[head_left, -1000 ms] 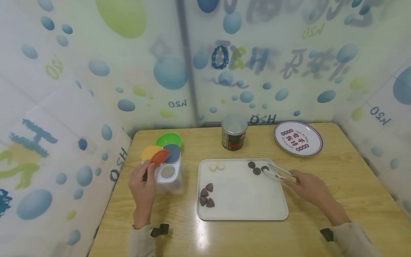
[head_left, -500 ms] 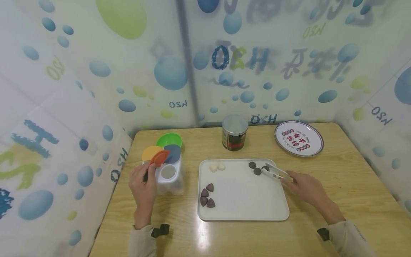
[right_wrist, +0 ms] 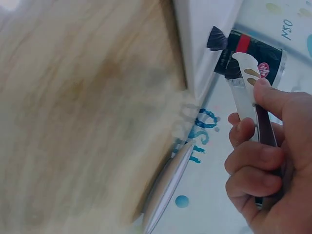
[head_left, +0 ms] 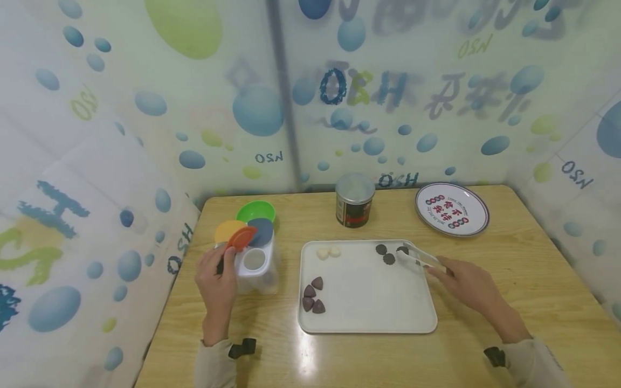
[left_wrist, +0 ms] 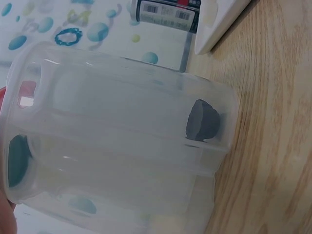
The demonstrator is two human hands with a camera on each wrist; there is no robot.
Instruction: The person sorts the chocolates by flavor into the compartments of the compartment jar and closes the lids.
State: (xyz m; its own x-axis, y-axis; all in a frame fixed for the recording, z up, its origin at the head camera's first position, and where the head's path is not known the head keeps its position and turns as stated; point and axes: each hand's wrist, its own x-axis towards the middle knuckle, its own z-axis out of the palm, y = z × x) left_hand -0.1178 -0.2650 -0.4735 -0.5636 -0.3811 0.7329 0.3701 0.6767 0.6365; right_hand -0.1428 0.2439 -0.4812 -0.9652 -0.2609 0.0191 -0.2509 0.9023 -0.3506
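My left hand (head_left: 215, 280) pinches an orange lid (head_left: 241, 237) tilted up from a translucent storage container (head_left: 259, 283). Yellow (head_left: 228, 230) and blue-grey (head_left: 261, 231) lids also sit at the container's top. In the left wrist view, a dark lump (left_wrist: 203, 120) lies inside near the container's bottom. My right hand (head_left: 468, 283) grips white-tipped tongs (head_left: 422, 256). Their parted tips straddle a dark scalloped chocolate (head_left: 402, 250) at the far right of a white tray (head_left: 368, 302). Two similar chocolates (head_left: 388, 259) lie just left of it.
Several brown triangular chocolates (head_left: 309, 291) lie along the tray's left side, and cream-coloured pieces (head_left: 322, 253) at its far left. Behind stand a black can (head_left: 354, 207) with a silvery lid, a green bowl (head_left: 254, 213) and a patterned plate (head_left: 466, 207). Printed curtains surround the table (head_left: 524, 242).
My right hand and the tongs shift slightly, ending a little to the right, and the chocolate between the tips shifts slightly with them. My left hand keeps the orange lid raised.
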